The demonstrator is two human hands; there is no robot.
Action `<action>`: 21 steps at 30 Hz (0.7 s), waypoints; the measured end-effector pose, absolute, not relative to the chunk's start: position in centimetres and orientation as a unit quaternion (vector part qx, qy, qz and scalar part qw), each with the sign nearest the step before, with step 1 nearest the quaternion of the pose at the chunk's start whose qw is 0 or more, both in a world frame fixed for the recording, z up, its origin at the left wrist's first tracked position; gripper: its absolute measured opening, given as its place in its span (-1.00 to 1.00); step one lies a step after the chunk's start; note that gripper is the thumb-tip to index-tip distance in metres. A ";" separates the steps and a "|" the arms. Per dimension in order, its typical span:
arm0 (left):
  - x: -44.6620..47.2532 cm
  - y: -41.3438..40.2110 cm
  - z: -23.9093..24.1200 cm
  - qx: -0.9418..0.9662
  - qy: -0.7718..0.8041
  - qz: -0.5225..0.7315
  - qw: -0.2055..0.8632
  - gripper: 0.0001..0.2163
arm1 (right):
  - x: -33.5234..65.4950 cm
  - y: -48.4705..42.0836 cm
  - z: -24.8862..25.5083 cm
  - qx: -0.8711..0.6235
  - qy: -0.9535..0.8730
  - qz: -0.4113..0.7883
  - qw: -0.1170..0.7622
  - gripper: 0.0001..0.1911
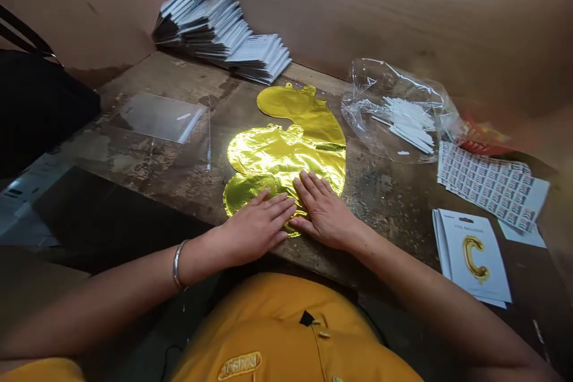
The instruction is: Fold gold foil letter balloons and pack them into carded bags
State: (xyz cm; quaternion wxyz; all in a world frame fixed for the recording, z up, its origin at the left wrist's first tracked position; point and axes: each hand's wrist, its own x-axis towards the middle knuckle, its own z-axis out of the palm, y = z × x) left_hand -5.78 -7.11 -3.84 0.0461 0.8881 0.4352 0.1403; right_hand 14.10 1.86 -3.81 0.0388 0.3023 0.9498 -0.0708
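Observation:
A shiny gold foil balloon [308,149], flat and uninflated, lies on the worn wooden table in front of me. Its upper part curves round to a rounded end, and part of it seems folded over the rest. My left hand [257,224] rests flat on the lower edge of the foil, fingers stretched out to the right. Beside it, my right hand [322,209] presses flat on the foil with its fingers spread and pointing away from me. The fingertips of both hands nearly meet. Neither hand grips anything, and the foil under the palms is hidden.
Stacks of white packets [259,51] lean along the back wall. Left of the foil lies a clear plastic sleeve [156,116]. To the right are a clear bag of white sticks [409,122], sticker sheets [487,182] and foil balloon cards [477,256]. A black bag [40,107] sits far left.

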 end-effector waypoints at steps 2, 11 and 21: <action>-5.5 -7.6 -4.8 0.883 0.450 0.123 0.048 -0.55 | 14.0 1.4 -3.1 0.309 0.949 -0.061 0.030 -0.12; -5.5 -7.9 -5.3 0.884 0.450 0.121 0.043 -0.54 | 20.1 -4.4 -2.9 0.308 0.950 -0.049 0.033 -0.23; -5.4 -8.1 -5.0 0.882 0.453 0.117 0.047 -0.57 | 22.4 -5.9 -1.9 0.392 0.920 0.004 0.011 -0.38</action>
